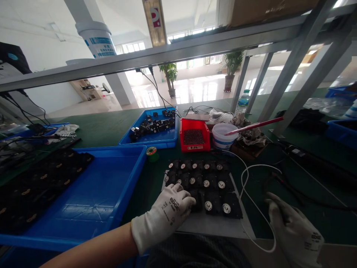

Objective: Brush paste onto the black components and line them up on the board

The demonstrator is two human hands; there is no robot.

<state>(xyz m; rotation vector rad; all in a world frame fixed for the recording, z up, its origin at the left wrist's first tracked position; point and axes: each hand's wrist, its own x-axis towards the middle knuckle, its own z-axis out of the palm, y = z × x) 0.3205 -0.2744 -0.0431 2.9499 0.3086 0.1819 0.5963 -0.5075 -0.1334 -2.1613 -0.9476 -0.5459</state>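
Observation:
My left hand (pixel 170 210), in a white work glove, is closed over the near left side of a set of black square housings (pixel 219 182). Its curled fingers rest on one black housing (pixel 197 201), partly hidden beneath the glove. Most of the other housings show a round silver disc on top, and they sit in rows on a pale sheet (pixel 206 225). My right hand (pixel 294 227), gloved too, is off to the right of the sheet, beside a white cable (pixel 258 208). Its fingers point forward, loosely apart, and I see nothing held in them.
A large blue tray (pixel 111 186) with black parts stands left; a smaller blue tray (pixel 170 141) holds small black pieces. Behind the housings are a red bin (pixel 195 149), a white tub (pixel 220 141) and a solder spool (pixel 152 154). Dark cables (pixel 290 186) lie right.

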